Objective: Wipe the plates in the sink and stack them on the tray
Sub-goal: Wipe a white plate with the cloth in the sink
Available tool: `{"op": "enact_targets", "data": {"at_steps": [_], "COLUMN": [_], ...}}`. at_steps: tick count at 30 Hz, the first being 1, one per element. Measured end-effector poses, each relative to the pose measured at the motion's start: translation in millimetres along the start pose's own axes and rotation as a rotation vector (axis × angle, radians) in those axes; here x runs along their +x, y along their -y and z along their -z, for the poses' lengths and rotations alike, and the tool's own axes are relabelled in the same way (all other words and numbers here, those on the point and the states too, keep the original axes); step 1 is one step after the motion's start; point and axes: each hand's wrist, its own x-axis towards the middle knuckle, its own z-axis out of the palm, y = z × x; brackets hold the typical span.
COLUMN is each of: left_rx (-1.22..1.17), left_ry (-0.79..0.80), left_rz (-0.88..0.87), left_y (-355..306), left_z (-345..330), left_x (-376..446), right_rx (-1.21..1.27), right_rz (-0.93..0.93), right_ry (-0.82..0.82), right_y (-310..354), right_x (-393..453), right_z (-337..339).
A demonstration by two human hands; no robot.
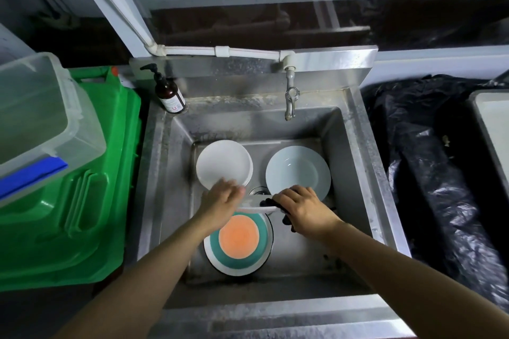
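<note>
Inside the steel sink lie a small stack of white plates at the back left, a pale blue plate at the back right and an orange-and-teal plate at the front. Between my hands, above the orange plate, a white plate shows nearly edge-on. My left hand holds its left side. My right hand grips a dark cloth against its right side. The grey tray sits at the far right edge.
A tap hangs over the sink's back wall, with a brown pump bottle at the back left corner. A green bin carrying a clear plastic box stands left. A black plastic bag lies under the tray on the right.
</note>
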Motion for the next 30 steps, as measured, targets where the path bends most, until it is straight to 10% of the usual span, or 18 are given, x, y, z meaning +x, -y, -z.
{"op": "enact_targets", "data": {"at_steps": [3, 8, 17, 30], "left_rx": [0.149, 0.053, -0.902, -1.045], "left_ry": [0.362, 0.442, 0.233, 0.021], "left_rz": [-0.075, -0.071, 0.187, 0.256], "left_y": [-11.6, -9.5, -17.4, -16.1], "left_z": [11.4, 13.7, -16.6, -32.1], "left_x": [-10.6, -1.8, -16.0, -17.9], "right_rx": [0.074, 0.339, 0.500, 0.230], "right_rz": [0.005, -0.055, -0.335, -0.160], "right_ry": [0.036, 0.221, -0.344, -0.479], "right_y": [-7.8, -10.4, 8.7, 45.1], "right_x": [4.9, 17.1, 29.1, 36.6], "right_z": [18.9, 54.7, 30.1, -16.1]}}
